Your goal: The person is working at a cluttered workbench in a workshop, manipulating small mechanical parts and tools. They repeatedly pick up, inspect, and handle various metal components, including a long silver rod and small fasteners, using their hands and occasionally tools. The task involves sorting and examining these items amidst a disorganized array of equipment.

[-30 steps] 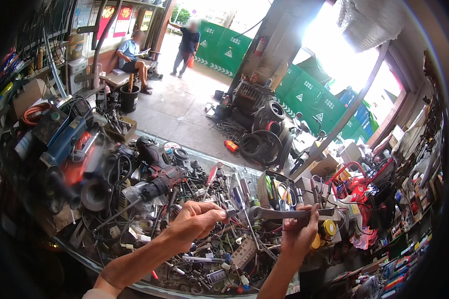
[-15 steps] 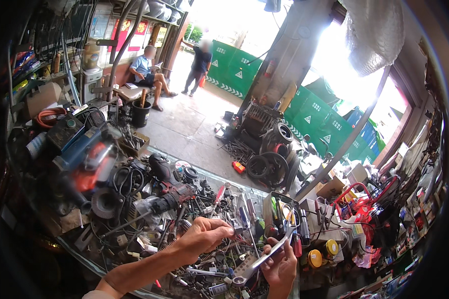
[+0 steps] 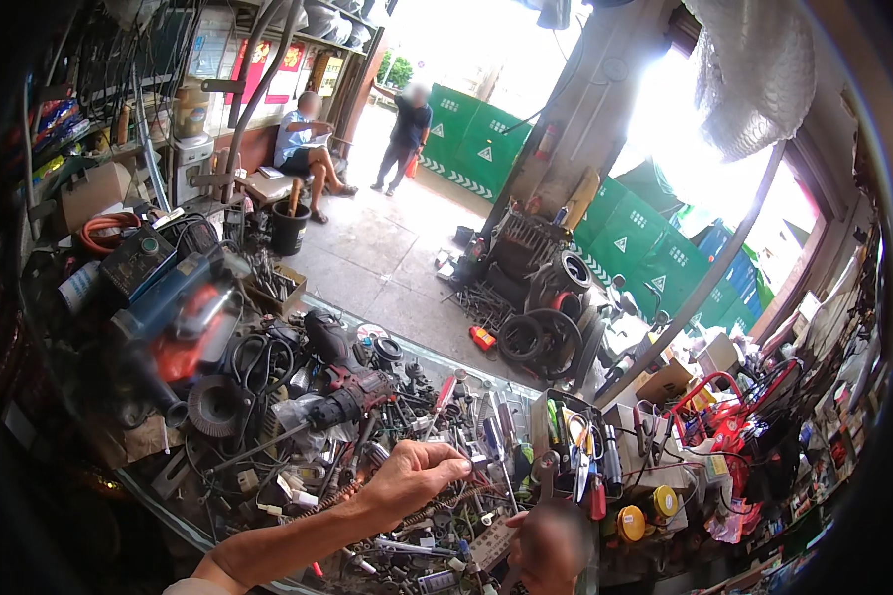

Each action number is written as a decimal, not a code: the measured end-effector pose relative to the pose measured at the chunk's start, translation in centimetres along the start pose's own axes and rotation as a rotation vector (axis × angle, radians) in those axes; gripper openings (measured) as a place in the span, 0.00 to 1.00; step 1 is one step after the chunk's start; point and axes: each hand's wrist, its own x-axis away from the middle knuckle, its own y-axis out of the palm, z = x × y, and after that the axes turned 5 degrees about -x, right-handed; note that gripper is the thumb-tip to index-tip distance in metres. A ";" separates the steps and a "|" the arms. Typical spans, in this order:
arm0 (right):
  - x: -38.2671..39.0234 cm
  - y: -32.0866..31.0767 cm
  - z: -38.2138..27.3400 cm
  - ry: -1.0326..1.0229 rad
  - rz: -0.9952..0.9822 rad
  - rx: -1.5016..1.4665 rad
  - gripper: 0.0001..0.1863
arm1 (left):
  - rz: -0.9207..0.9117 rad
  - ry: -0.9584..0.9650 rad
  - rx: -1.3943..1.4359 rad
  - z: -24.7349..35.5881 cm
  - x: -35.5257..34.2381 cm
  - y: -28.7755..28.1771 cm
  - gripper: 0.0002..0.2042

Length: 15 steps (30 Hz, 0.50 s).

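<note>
The left hand (image 3: 412, 483) pinches thumb against forefinger — any held piece, I cannot tell; at its four o'clock, the blurred right hand (image 3: 548, 547) — grip unreadable; the grey wrench (image 3: 545, 474) shows at that hand's twelve.

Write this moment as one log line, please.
left hand: pinching, contents unclear | right hand: blurred, grip unclear | drill: among parts

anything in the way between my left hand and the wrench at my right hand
Nothing visible blocks it. Between the left hand and what looks like the wrench at the blurred right hand, a blue-handled screwdriver shows, but it seems to lie lower down.
</note>
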 end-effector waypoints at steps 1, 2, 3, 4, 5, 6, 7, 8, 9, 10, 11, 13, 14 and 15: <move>0.2 1.2 -0.2 -0.056 0.010 0.112 0.13 | 0.019 0.017 -0.036 -0.5 -0.1 -0.1 0.10; 0.3 1.1 0.2 -0.108 -0.018 0.209 0.13 | 0.038 0.034 -0.073 -0.7 -0.1 -0.1 0.11; 0.3 1.1 0.6 -0.164 -0.037 0.307 0.13 | 0.014 0.024 -0.051 -0.6 -0.1 -0.1 0.11; 0.7 1.7 0.6 -0.176 0.021 0.387 0.12 | -0.010 0.014 -0.033 -0.1 0.1 0.1 0.12; 0.7 2.2 0.8 -0.210 0.044 0.445 0.11 | -0.035 0.003 -0.013 0.1 0.2 0.2 0.13; 0.5 2.7 0.7 -0.228 0.055 0.507 0.11 | -0.059 0.018 -0.031 0.1 0.2 0.2 0.15; 0.3 3.0 0.6 -0.238 0.079 0.569 0.11 | -0.076 0.019 -0.043 0.5 0.3 0.4 0.14; -0.2 3.1 0.5 -0.254 0.047 0.607 0.11 | -0.076 0.004 -0.043 0.9 0.3 0.4 0.14; -0.4 3.1 0.3 -0.313 0.046 0.732 0.11 | -0.081 -0.014 -0.038 1.1 0.5 0.5 0.13; 0.0 2.7 0.8 -0.251 0.110 0.705 0.13 | -0.099 -0.032 -0.030 1.4 0.6 0.3 0.12; 0.5 2.4 1.2 -0.189 0.176 0.676 0.15 | -0.097 -0.061 0.009 1.7 0.7 0.3 0.11; 0.7 3.6 0.6 -0.241 0.199 0.764 0.15 | -0.068 -0.047 0.002 1.9 0.9 0.0 0.10; 0.8 3.5 0.5 -0.265 0.189 0.775 0.15 | -0.062 -0.062 0.021 2.3 1.1 0.1 0.10; 0.9 3.2 0.6 -0.289 0.177 0.787 0.15 | -0.072 -0.041 0.009 2.1 1.0 0.1 0.09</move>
